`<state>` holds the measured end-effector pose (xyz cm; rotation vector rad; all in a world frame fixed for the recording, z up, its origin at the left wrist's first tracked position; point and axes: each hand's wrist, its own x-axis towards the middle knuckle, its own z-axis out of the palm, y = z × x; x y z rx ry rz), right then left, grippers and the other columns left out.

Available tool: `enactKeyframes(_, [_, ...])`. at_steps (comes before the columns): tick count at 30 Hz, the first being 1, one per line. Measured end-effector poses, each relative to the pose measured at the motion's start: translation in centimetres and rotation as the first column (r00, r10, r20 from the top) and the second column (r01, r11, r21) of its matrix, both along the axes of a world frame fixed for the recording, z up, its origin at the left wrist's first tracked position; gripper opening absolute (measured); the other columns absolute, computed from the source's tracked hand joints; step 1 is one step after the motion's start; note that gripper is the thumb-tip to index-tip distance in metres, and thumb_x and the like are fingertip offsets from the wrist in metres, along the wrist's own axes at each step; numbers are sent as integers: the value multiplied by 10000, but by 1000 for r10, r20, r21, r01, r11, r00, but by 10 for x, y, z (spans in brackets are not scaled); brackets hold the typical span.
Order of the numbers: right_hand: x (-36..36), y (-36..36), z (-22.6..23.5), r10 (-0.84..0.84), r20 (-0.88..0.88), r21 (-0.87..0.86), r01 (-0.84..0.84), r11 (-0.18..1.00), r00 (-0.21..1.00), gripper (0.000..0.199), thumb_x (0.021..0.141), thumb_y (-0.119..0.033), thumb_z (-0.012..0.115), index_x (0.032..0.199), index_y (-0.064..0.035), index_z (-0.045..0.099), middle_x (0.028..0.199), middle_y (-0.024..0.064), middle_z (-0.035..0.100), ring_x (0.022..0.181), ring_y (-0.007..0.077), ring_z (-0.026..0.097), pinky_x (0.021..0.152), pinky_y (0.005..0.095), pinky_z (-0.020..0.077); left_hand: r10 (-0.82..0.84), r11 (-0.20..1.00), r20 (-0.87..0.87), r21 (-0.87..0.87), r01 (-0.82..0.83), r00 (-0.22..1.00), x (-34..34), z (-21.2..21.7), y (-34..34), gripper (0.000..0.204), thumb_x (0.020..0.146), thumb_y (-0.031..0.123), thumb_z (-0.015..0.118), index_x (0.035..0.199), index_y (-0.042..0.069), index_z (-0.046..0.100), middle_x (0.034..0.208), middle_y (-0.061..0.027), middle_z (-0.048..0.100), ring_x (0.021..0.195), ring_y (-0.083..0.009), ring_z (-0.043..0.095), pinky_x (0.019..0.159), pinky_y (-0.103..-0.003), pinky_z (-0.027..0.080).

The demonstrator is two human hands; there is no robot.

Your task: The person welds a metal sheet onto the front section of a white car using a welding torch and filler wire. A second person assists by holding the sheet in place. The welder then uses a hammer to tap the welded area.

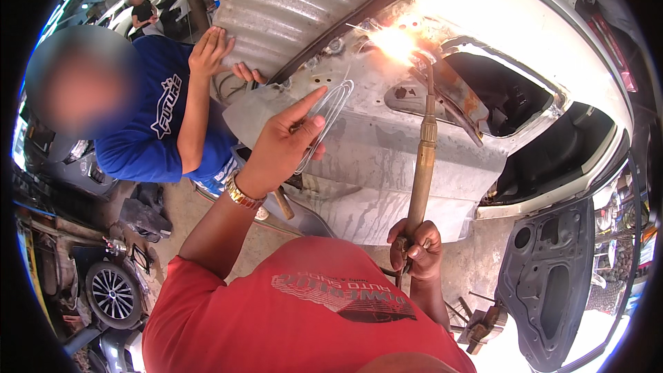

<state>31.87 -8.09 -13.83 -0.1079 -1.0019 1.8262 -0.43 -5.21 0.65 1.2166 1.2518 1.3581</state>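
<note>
My right hand (417,249) is closed round the lower end of a long brass gas torch (423,166). The torch's bent tip points at the bare metal car panel (331,138), and a bright flame (397,43) with sparks glares there, hiding the spot it heats. A coil of thin welding wire (333,107) is pinched in my left hand (293,135), the index finger stretched along it. One end of the wire seems to run up toward the flame. Beside the flame, a rusty metal strip (449,100) crosses an opening in the panel.
At the left a person in a blue shirt (155,103) holds a corrugated metal sheet (283,14) close to the flame. A wheel (112,295) stands lower left. A grey door panel (549,276) leans at the right. Another person (143,12) is far back.
</note>
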Motion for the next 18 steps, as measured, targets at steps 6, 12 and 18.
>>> enactKeyframes(6, [-2,0,1,-2,7,0,2,1000,1000,257,1002,-146,773,921,-83,537,1087,346,678,570,188,683,468,267,540,-8,1000,-152,25,12,988,1,0,-1,558,1118,244,637,1650,182,481,861,47,591,744,-41,587,588,-230,522])
enactKeyframes(12, [2,3,-8,4,27,29,-5,1000,1000,299,999,-160,777,968,-102,485,1090,380,617,544,229,675,441,296,578,-9,999,-217,40,19,976,7,-4,3,546,1117,225,634,1644,187,495,843,47,598,717,-33,580,578,-222,513])
enactKeyframes(18, [-4,0,3,-10,6,-1,10,1000,1000,260,998,-169,789,921,-83,555,1083,340,677,560,187,680,449,260,534,-9,999,-245,34,17,969,7,-5,4,521,1132,251,598,1637,166,504,944,28,616,744,-48,605,567,-217,511])
